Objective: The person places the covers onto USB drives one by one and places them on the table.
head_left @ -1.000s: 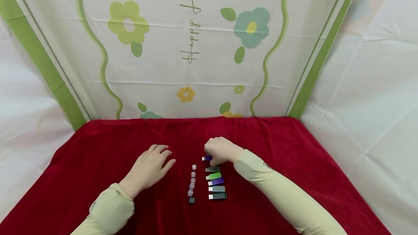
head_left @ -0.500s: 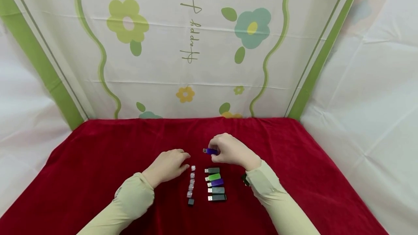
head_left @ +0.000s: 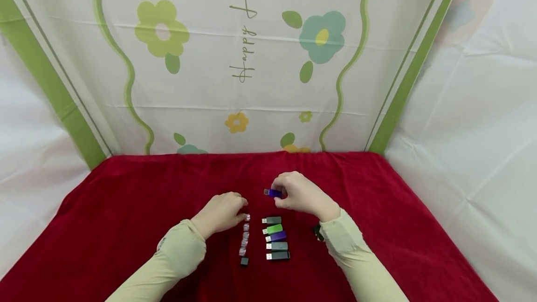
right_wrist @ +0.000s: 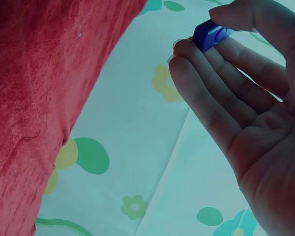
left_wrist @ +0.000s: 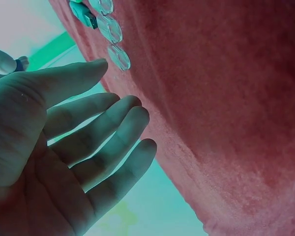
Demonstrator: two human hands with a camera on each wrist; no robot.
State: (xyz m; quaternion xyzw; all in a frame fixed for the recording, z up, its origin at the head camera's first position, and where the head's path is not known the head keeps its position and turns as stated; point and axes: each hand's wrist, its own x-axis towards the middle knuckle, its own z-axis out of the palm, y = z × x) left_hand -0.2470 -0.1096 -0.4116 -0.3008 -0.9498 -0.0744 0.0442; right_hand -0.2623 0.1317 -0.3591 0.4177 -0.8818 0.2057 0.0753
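Observation:
My right hand (head_left: 302, 195) pinches a purple USB stick (head_left: 274, 193) between thumb and fingers, its metal plug pointing left. The right wrist view shows the stick's blue-purple end (right_wrist: 211, 35) at the fingertips. My left hand (head_left: 221, 211) hovers with bent, spread fingers at the far end of a column of small clear caps (head_left: 245, 236). In the left wrist view nothing lies between its fingers, and the farthest clear cap (left_wrist: 119, 57) is just past the thumb tip. Right of the caps, several USB sticks lie in a column, among them a green one (head_left: 273, 229) and another purple one (head_left: 277, 236).
A small dark cap (head_left: 244, 261) ends the cap column at the near side. A dark object (head_left: 319, 233) shows partly beside the right sleeve. Red cloth (head_left: 168, 185) covers the table, and a white flowered curtain (head_left: 268, 83) hangs behind it.
My right hand has lifted the purple USB stick from the far end of the column, moving slightly right. My left hand has moved right, up to the farthest clear cap.

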